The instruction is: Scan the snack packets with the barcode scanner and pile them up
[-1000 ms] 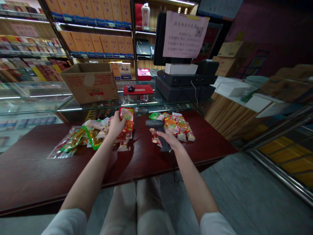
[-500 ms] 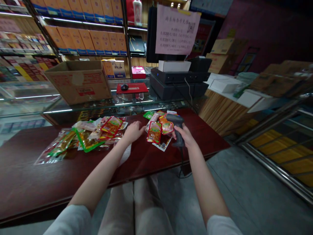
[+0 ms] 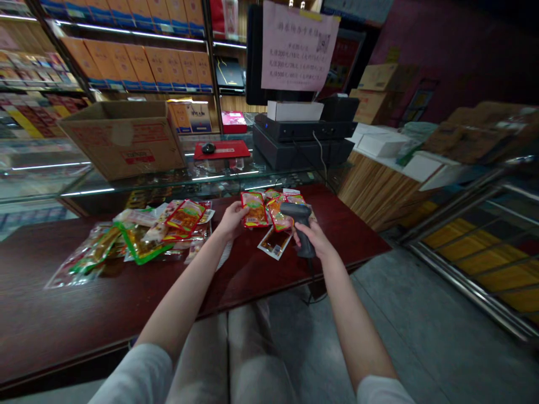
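Note:
My left hand [image 3: 232, 219] is closed on the left edge of a red-bordered snack packet [image 3: 254, 209], which is tilted up over the small right-hand pile. In my right hand [image 3: 312, 238] is a dark barcode scanner [image 3: 300, 216], gripped by its handle, its head pointing left toward the packets. Just left of the scanner's head lies another red-edged packet [image 3: 279, 213]. Below it, a white-edged packet [image 3: 275, 242] with a barcode rests on the dark red table [image 3: 248, 280]. To the left spreads a larger pile with a green-edged packet [image 3: 143, 244] and a red packet [image 3: 185, 217].
Behind the table runs a glass counter with an open cardboard box [image 3: 126, 140], a mouse [image 3: 208, 148] on a red mat and a cash drawer [image 3: 303, 148] below a monitor. A metal railing [image 3: 471, 292] stands at the right. The scanner's cable hangs over the table's front edge.
My left hand has moved right and taken hold of a red-bordered packet, lifting it from the pile's front. This uncovered more of the white-edged packet. The scanner stays in my right hand.

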Available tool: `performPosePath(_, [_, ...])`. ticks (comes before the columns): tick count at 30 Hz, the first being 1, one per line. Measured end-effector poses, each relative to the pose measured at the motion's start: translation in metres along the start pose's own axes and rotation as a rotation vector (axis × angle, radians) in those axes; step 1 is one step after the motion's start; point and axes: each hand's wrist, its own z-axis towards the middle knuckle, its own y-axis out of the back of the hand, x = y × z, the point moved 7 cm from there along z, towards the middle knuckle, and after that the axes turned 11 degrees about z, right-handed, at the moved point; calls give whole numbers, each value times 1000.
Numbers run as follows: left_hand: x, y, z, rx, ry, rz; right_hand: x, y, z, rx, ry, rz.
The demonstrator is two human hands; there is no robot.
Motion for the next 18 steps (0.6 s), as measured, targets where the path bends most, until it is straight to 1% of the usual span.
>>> performPosePath(1, [-5, 7, 1, -51, -47, -8, -2, -4, 0, 12, -15, 4])
performPosePath(3, [-12, 19, 2, -131, -113, 48, -7, -14, 1, 43, -40, 13])
performPosePath(8, [-22, 39, -2, -202, -219, 268, -22, -48, 6, 160, -82, 0])
performPosePath(10, [-24, 47, -5, -241, -243, 365, -28, -61, 9, 206, -94, -2])
performPosePath(12, [-24, 51, -7, -251, -253, 429, -31, -71, 11, 239, -101, -6])
performPosePath(15, [-26, 57, -10, -246, -244, 498, -30, -78, 13, 249, -102, -7])
performPosePath(16, [-29, 59, -12, -256, -238, 547, -28, -78, 13, 243, -96, -1])
performPosePath(18, [-42, 67, -20, -298, -216, 721, -23, -75, 12, 213, -79, 20])
